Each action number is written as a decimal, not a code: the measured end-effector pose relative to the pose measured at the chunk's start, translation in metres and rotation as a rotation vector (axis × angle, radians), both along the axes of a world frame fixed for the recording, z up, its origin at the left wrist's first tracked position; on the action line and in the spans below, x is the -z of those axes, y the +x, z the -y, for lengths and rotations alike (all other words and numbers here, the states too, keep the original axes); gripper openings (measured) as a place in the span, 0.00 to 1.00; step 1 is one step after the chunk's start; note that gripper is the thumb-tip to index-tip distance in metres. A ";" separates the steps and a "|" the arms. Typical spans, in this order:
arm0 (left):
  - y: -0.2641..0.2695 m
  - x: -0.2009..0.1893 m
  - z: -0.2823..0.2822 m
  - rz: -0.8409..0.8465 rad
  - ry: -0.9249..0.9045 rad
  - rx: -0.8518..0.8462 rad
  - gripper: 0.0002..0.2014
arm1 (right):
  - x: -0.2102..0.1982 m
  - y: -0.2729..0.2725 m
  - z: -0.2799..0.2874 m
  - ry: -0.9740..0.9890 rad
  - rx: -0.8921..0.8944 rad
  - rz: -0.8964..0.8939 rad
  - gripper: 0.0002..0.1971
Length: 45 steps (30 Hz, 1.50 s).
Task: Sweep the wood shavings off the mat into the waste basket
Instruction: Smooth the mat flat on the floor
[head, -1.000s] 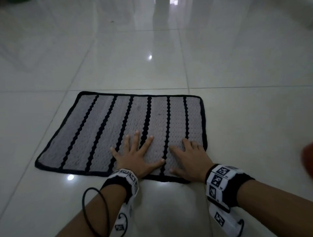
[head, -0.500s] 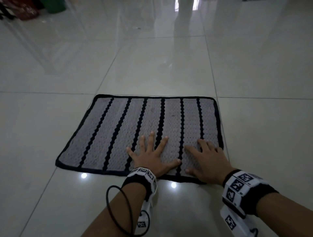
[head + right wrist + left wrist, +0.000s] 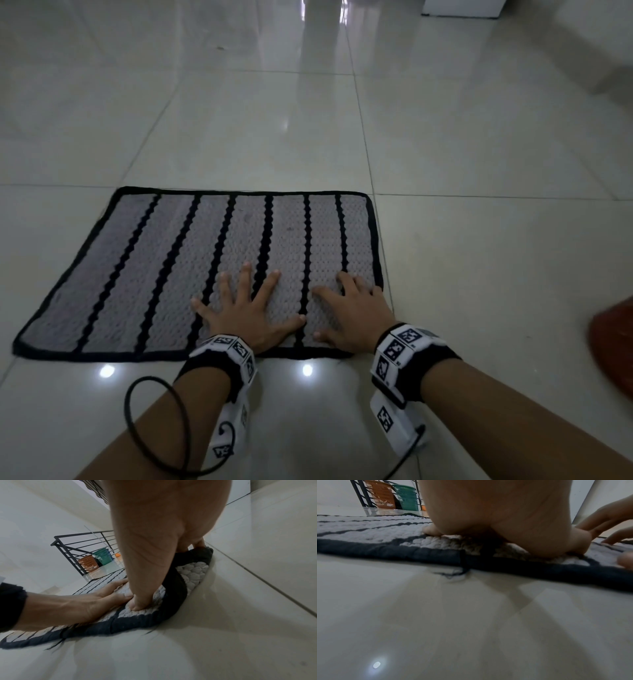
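Observation:
A grey woven mat with black stripes and a black border lies flat on the tiled floor. My left hand presses flat on its near edge with fingers spread. Beside it my right hand rests flat on the near right corner, fingers straight. The wrist views show both palms down on the mat. No wood shavings are visible on the mat. An orange basket and a green basket stand far off by a railing.
Glossy pale floor tiles surround the mat. A reddish-brown object shows at the right edge. A black metal railing stands behind the baskets. A white unit sits at the far top right.
Both hands stay flat on the mat's near edge. The head view has shifted, so the mat and hands sit further right and more of the far floor shows.

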<state>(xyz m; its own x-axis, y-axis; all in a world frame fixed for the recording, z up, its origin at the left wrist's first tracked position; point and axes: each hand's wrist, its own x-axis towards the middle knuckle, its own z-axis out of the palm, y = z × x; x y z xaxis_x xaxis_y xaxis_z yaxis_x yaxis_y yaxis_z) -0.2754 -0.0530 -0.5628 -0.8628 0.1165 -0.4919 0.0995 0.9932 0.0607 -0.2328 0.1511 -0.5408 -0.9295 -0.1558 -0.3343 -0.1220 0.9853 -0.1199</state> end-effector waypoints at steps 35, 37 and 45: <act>0.011 -0.006 -0.007 -0.013 0.027 -0.017 0.56 | 0.029 0.123 -0.037 -0.143 0.173 -0.055 0.37; 0.011 -0.005 -0.007 -0.014 0.022 -0.021 0.56 | 0.031 0.100 -0.025 -0.154 0.140 -0.134 0.35; 0.012 -0.006 -0.007 -0.012 0.022 -0.026 0.56 | 0.047 0.095 -0.040 -0.076 -0.158 -0.100 0.35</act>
